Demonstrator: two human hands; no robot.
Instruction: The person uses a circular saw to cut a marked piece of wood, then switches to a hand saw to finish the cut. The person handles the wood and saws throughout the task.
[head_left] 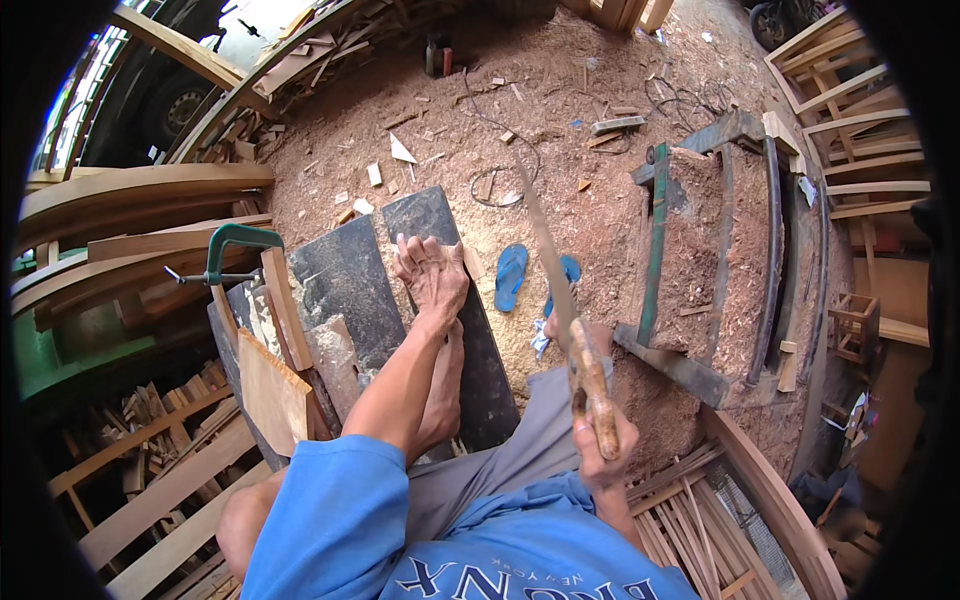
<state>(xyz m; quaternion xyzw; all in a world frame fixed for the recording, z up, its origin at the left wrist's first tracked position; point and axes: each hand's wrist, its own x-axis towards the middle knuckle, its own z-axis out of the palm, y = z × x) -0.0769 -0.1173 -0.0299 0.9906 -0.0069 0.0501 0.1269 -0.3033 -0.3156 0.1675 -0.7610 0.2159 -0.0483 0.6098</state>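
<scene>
My right hand (608, 440) is closed round the worn wooden handle of a handsaw (550, 250). The saw's long, tapering blade points up and away over the sawdust. Ahead and to the left, my left hand (435, 278) presses down on a small pale piece of wood (473, 262). That piece lies across the dark bench boards (480, 350), mostly hidden under my fingers. My bare lower leg (446, 385) rests on the bench beneath my left forearm. The blade is to the right of the wood, apart from it.
A green C-clamp (235, 245) grips timber at the bench's left. Blue flip-flops (511, 277) lie on the sawdust-covered floor. To the right stands a metal frame (655, 250). Stacked curved timber (150, 195) and wooden frames (850, 130) line both sides. A cable (490, 190) trails ahead.
</scene>
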